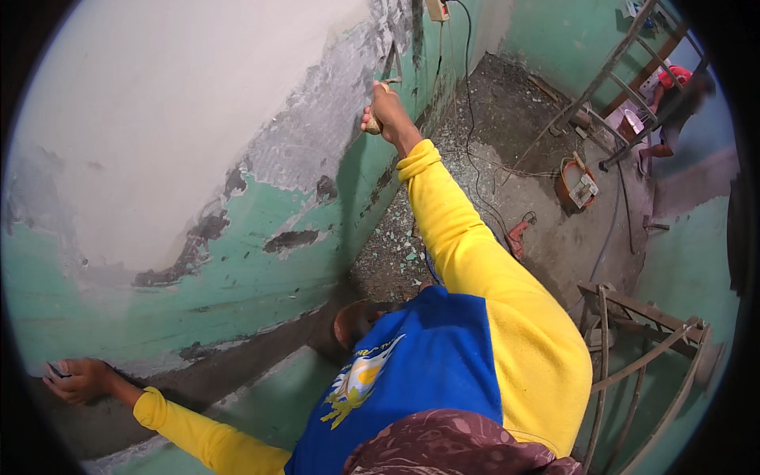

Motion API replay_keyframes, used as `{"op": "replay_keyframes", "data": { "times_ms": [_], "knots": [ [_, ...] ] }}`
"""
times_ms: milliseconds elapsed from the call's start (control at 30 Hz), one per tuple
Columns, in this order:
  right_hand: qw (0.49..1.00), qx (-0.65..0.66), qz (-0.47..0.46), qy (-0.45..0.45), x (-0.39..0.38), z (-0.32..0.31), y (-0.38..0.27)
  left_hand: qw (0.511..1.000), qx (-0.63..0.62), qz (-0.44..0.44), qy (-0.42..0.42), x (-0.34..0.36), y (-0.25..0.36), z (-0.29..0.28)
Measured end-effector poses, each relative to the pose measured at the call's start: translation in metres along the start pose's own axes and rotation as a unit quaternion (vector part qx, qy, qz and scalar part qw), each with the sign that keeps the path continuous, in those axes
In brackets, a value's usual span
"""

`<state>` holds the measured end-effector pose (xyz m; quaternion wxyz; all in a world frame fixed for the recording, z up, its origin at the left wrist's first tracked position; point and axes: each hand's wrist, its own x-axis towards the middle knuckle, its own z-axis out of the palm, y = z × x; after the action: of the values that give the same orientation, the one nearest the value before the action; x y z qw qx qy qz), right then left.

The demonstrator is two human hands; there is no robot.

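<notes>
My right hand (385, 112) is raised against the wall, closed around the wooden handle of a trowel (397, 77). Its thin metal blade points up, edge-on beside grey, rough plaster (273, 131). Far to the left, my left hand (77, 381) is at the lower green part of the wall. Its fingers are curled around something small and dark (57, 370) whose kind I cannot make out. White smooth plaster (174, 103) covers much of the wall above, and bare dark patches (291, 240) break the green paint.
A red power drill (518, 235) and an orange bucket (571, 186) stand on the debris-strewn floor, with cables (469, 103) running across it. A ladder (609, 79) leans at upper right, near another person (673, 103). A metal frame stand (645, 340) is at lower right.
</notes>
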<state>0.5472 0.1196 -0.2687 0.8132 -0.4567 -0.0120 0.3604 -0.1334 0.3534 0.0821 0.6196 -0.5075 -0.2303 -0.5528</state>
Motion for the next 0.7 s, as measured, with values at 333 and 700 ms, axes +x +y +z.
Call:
{"op": "replay_keyframes", "data": {
  "times_ms": [333, 700],
  "knots": [
    [0.999, -0.039, 0.012, -0.014, 0.004, 0.003, -0.011, 1.0, 0.002, 0.008, 0.009, 0.005, 0.007, 0.0],
    [0.994, -0.009, 0.097, 0.048, -0.044, -0.059, 0.094, 0.999, -0.028, -0.015, -0.043, 0.011, 0.017, -0.014]
  ]
}}
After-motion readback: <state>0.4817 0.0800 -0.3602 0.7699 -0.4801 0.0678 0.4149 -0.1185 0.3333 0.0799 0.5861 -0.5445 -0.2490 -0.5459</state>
